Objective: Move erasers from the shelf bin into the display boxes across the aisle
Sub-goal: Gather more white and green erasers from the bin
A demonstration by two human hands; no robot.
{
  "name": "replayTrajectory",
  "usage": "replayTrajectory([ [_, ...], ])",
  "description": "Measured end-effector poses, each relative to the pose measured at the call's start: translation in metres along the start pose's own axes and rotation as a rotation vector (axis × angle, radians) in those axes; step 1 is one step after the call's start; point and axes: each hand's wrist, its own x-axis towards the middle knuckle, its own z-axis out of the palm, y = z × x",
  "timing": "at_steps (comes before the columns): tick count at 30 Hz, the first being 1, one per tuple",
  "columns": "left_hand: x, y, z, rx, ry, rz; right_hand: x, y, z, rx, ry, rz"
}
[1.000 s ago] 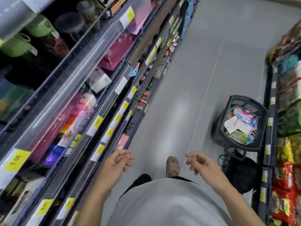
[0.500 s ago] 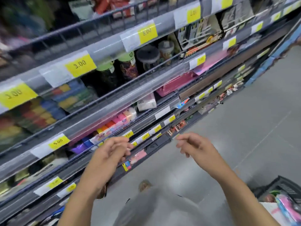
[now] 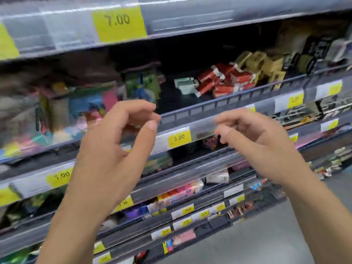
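A shop: stocked shelves [image 3: 190, 168] bearing price tags [image 3: 119, 23].

**Erasers sitting in the shelf bin**

I'm seeing the erasers [image 3: 223, 82] lying in a loose, jumbled heap at about one o'clock in my view. Most are showing red sleeves with white ends, tilting every which way and overlapping. A few pale green-and-white ones are lying at the heap's nine o'clock edge. All are resting behind the bin's dark slotted front rail [image 3: 219, 105].
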Motion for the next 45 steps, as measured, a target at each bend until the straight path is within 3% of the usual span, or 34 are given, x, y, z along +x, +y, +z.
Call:
replayTrajectory([
  [3, 0.022, -0.001, 0.006, 0.256, -0.017, 0.115, 0.045, -0.018, -0.006, -0.099, 0.020, -0.139],
  [6, 0.038, -0.001, 0.019, 0.457, -0.139, 0.110, 0.092, -0.021, -0.012, -0.293, 0.006, -0.230],
  [10, 0.047, 0.002, 0.030, 0.612, -0.273, -0.018, 0.154, -0.009, -0.016, -0.589, -0.148, -0.176],
  [14, 0.047, -0.004, 0.037, 0.736, -0.248, 0.063, 0.197, 0.005, -0.006, -0.884, -0.344, -0.134],
  [18, 0.047, -0.006, 0.039, 0.788, -0.215, 0.083, 0.212, 0.010, 0.001, -1.001, -0.475, -0.079],
  [23, 0.048, -0.003, 0.038, 0.761, -0.260, 0.022, 0.222, 0.010, -0.001, -0.928, -0.592, 0.004],
  [27, 0.049, 0.000, 0.034, 0.583, -0.242, -0.081, 0.218, 0.007, -0.006, -0.877, -0.515, -0.107],
  [31, 0.058, -0.001, 0.032, 0.416, -0.060, -0.197, 0.198, -0.003, -0.006, -0.623, -0.458, -0.169],
  [34, 0.075, 0.005, 0.037, 0.433, 0.028, -0.252, 0.180, -0.013, -0.006, -0.513, -0.483, -0.399],
  [38, 0.100, 0.007, 0.046, 0.380, -0.155, -0.368, 0.163, -0.018, -0.005, -0.436, -0.480, -0.605],
  [41, 0.110, 0.003, 0.048, 0.320, -0.253, -0.369, 0.161, -0.015, -0.007, -0.405, -0.511, -0.607],
  [45, 0.116, -0.005, 0.053, 0.224, -0.247, -0.364, 0.173, -0.004, -0.014, -0.418, -0.460, -0.519],
])
